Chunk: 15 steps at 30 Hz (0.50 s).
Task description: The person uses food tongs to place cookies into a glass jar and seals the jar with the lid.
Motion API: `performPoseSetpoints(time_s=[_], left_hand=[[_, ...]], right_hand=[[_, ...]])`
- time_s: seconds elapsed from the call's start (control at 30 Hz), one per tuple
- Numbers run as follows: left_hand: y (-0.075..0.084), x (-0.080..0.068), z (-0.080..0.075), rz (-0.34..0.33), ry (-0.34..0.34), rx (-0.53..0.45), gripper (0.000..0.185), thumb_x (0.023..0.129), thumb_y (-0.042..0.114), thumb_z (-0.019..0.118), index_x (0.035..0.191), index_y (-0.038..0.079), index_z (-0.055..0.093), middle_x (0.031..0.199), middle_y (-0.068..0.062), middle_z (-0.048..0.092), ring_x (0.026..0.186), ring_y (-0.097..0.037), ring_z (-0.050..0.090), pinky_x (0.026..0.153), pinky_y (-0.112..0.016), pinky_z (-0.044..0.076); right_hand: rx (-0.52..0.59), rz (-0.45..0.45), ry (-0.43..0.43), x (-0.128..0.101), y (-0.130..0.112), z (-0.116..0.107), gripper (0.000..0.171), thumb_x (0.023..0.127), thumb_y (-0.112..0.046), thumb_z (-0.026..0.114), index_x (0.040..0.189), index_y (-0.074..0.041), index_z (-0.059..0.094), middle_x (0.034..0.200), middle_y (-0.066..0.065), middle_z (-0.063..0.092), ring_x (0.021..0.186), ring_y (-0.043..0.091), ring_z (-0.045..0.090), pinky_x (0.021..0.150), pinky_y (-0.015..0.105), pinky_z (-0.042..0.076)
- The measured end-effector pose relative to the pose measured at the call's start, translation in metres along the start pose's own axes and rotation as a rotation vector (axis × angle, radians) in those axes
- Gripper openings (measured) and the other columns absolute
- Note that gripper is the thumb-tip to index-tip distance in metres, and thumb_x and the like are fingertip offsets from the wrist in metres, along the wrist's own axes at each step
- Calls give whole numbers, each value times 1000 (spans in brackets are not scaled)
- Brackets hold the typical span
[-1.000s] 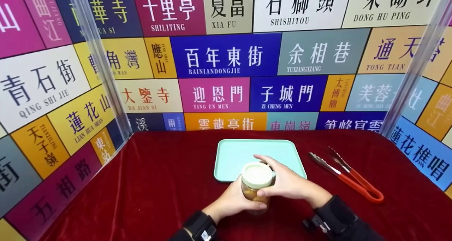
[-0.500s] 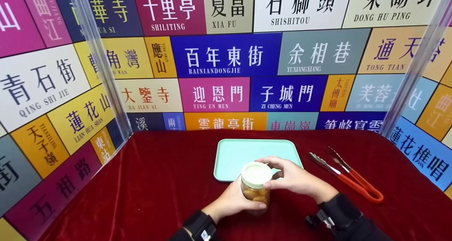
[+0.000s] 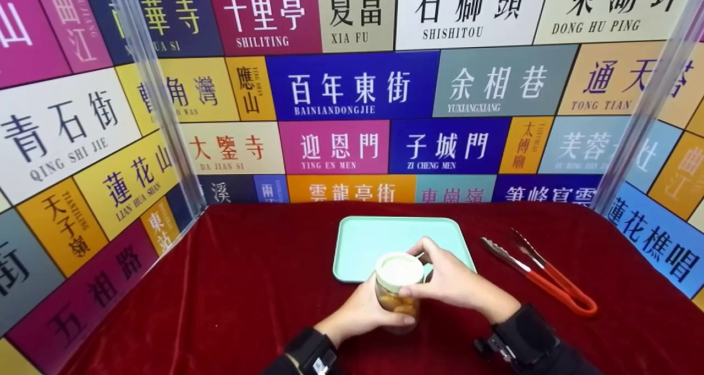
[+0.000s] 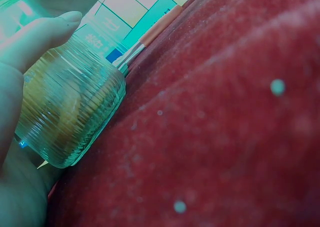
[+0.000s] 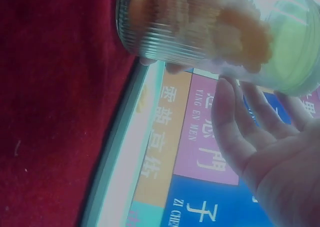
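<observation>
Low in the centre of the head view, a glass jar [image 3: 397, 301] is standing on the red cloth [image 3: 231, 287], just in front of the near edge of the mint tray [image 3: 374, 235]. The left hand [image 3: 363, 312] is wrapping its curled fingers round the jar's ribbed body, with the thumb lying across the glass. The right hand [image 3: 454, 281] is coming in from the right and gripping the pale green lid [image 3: 400, 270], thumb on the near rim and fingers curving over the far side. Yellowish pieces are filling the jar, showing through the glass in the right wrist view [image 5: 200, 22]. In the left wrist view the jar [image 4: 70, 112] is sitting at the left of the frame with its base on the cloth [image 4: 225, 127]. Red-handled tongs [image 3: 542, 279] are lying on the cloth to the right of the tray, well apart from both hands.
</observation>
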<state>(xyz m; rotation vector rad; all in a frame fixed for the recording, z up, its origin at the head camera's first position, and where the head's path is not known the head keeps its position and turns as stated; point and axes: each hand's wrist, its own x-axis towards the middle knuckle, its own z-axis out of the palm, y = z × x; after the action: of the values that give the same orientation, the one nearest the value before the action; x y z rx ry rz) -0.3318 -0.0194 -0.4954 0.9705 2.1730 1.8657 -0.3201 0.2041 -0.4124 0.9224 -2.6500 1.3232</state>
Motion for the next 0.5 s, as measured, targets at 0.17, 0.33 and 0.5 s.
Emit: performPoseSetpoints(time_s=[0.17, 0.33, 0.5], left_hand=[[0, 0, 0, 4, -3, -6, 90, 75, 21, 97, 151, 18, 48, 134, 5, 67, 119, -14, 67, 108, -30, 50], [0, 1, -1, 25, -12, -34, 92, 76, 17, 97, 153, 20, 47, 137, 6, 65, 125, -14, 64, 112, -31, 47], [-1, 2, -2, 59, -33, -62, 97, 77, 14, 96, 157, 25, 43, 144, 6, 62, 132, -16, 60, 116, -34, 44]], right_hand=[[-55, 7, 21, 0, -2, -1, 68, 79, -40, 95, 121, -9, 53, 109, 9, 71, 93, 24, 70, 78, 32, 58], [-22, -35, 2, 2, 4, -4, 89, 77, -35, 97, 146, -6, 49, 127, 14, 64, 114, 31, 66, 84, 40, 59], [125, -118, -83, 2, 15, -13, 92, 87, -24, 89, 164, -10, 41, 147, 16, 58, 127, 37, 58, 92, 39, 59]])
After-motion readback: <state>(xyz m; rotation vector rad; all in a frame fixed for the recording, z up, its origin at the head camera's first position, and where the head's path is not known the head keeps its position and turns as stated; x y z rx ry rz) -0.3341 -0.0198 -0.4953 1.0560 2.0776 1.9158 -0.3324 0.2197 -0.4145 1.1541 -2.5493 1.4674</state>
